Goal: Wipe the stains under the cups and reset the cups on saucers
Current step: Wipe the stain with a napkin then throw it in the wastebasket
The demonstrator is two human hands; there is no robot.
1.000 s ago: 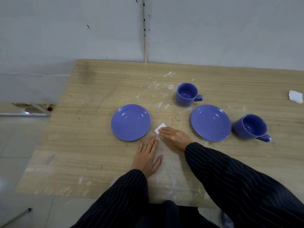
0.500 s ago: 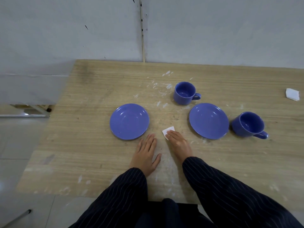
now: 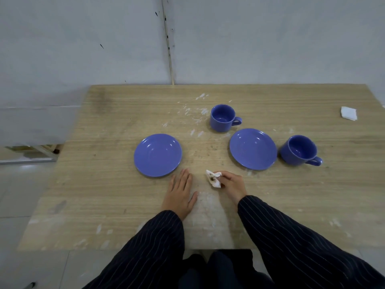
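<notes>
The right hand (image 3: pixel 230 184) is curled, its fingertips pinching a crumpled white tissue (image 3: pixel 213 178) just off the tabletop (image 3: pixel 104 184), toward the near edge and about midway along it; the tissue shows a dark brown smear on the side turned up. The left hand (image 3: pixel 180 193) lies flat and fully open just beside it, palm down on the wood, fingers together and pointing toward the far edge, holding nothing.

Two blue saucers, both bare: the left saucer (image 3: pixel 157 154) just beyond the left hand's fingertips, the right saucer (image 3: pixel 253 148) beyond the right hand. Two blue cups, both upright and standing on the wood, not on saucers: the far cup (image 3: pixel 222 117) beside the right saucer's far rim, the right cup (image 3: pixel 299 150) close against that saucer's right side (whether they touch I cannot tell). One folded white napkin (image 3: pixel 349 113) lies near the right edge, well apart. Faint dark specks (image 3: pixel 210 147) dot the wood between the saucers
</notes>
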